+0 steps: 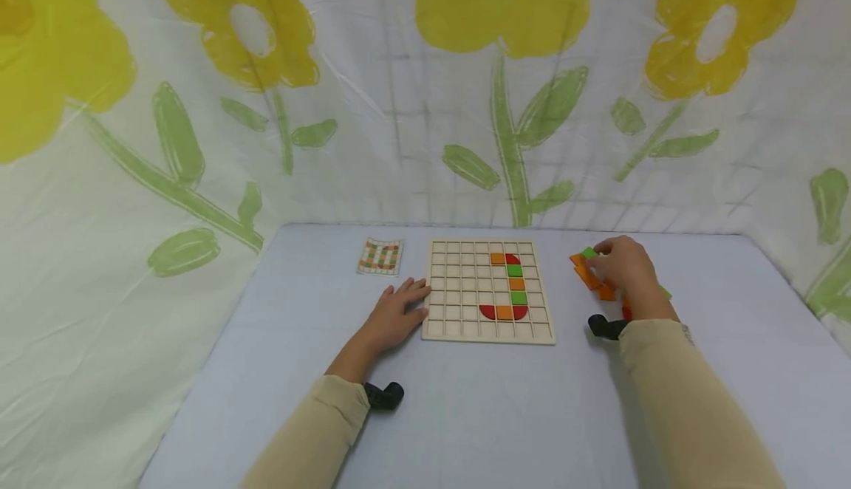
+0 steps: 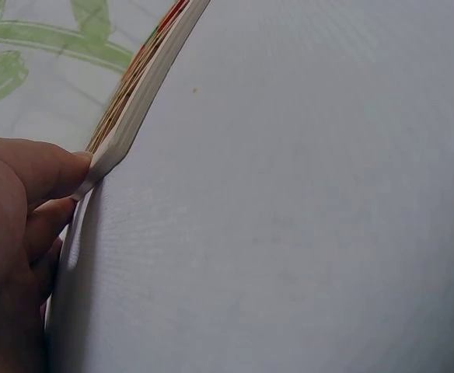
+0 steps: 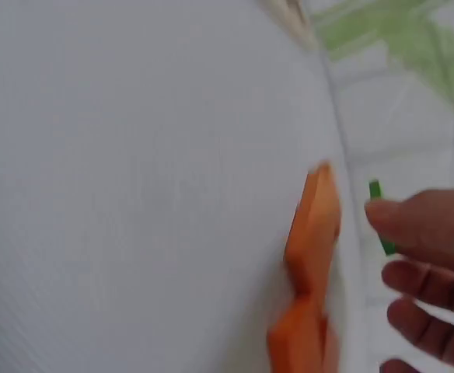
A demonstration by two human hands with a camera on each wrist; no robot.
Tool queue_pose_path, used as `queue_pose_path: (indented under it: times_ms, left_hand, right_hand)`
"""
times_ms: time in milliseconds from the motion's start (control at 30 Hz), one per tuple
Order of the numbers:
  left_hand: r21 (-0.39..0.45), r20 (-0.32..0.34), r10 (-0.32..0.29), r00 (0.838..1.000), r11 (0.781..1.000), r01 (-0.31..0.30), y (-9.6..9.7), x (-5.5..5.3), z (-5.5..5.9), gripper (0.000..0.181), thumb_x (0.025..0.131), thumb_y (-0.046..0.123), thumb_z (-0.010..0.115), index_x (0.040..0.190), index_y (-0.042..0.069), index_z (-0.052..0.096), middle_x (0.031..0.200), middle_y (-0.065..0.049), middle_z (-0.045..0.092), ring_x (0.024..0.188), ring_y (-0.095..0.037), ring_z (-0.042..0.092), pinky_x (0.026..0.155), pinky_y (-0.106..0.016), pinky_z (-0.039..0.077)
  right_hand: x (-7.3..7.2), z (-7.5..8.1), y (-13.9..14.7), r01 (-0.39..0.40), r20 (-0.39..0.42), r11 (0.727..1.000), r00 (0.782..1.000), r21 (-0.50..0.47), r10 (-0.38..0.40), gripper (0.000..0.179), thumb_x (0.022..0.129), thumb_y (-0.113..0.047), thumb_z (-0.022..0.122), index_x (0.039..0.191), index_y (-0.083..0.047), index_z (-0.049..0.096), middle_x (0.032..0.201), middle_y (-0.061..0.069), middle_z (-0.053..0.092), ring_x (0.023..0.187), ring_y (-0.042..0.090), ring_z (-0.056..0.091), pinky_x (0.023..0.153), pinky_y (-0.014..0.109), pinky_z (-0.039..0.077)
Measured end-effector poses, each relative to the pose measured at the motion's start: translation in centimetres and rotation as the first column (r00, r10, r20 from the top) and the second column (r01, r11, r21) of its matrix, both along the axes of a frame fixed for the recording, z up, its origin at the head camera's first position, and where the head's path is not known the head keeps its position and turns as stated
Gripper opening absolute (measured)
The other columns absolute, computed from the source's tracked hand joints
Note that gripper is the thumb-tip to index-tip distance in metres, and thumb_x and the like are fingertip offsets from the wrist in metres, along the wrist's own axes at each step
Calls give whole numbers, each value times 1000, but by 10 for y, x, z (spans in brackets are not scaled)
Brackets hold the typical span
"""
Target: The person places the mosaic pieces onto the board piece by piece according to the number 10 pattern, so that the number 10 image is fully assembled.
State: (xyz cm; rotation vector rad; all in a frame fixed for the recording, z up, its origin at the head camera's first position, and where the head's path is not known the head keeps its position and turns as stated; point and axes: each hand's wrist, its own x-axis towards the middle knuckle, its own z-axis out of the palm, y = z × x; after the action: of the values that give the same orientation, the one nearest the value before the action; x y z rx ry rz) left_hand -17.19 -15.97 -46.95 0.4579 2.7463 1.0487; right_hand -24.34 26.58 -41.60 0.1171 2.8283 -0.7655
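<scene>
The wooden grid board carries a hook-shaped path of orange, green and red tiles in its right half. Against the board's left edge rests my left hand, its fingers loosely extended; the left wrist view shows the thumb touching the board's near corner. My right hand is over the loose tiles right of the board. Between its thumb and finger it pinches a green tile, partly covered by the thumb. Below that hand lie several orange tiles, with a red tile partly hidden by the hand.
A small printed pattern card lies left of the board, near the table's back edge. Another green tile shows right of my right wrist. A white curtain with painted flowers hangs behind the pale table.
</scene>
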Motion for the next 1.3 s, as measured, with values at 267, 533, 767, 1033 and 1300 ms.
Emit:
queue_pose_path:
  times_ms: [267,533,767,1033,1300]
  left_hand:
    - [11,-5,2,1000,1000,-2,2,0,0,48,99,27,58,145,14,51,157,1,38,151,-21,22,125,-47,5]
    - [12,-10,3,1000,1000,-3,3,0,2,47,99,27,58,144,14,52,156,0,39,151,-22,23,125,-48,5]
    - [15,-3,1,1000,1000,-1,3,0,1,47,99,26,58,144,14,51,157,1,39,151,-21,22,125,-47,5]
    - [9,-5,4,1000,1000,-4,3,0,2,47,99,26,58,144,14,52,156,1,39,151,-21,22,125,-47,6]
    - [-2,6,7,1000,1000,-7,2,-1,0,47,100,28,58,145,17,51,157,3,38,151,-18,21,125,-45,5]
  right_hand:
    - [14,-6,-83,-372,-178,928,914,-15,363,33,88,-23,72,115,-3,72,113,15,63,100,32,59,84,47,52]
    - [27,-8,-132,-523,-141,848,849,-86,510,28,85,-20,77,110,-8,76,107,5,68,95,20,59,84,39,53]
    - [30,-8,-142,-527,-122,847,847,-73,517,23,85,-19,75,105,-9,77,102,3,66,95,19,58,85,38,53]
    - [28,-11,-142,-533,-128,844,843,-63,523,17,87,-21,74,99,-10,78,95,1,64,90,17,56,80,35,52]
    - [27,-13,-143,-520,-119,852,851,-57,512,16,88,-19,74,102,-12,79,93,0,65,88,17,56,77,33,51]
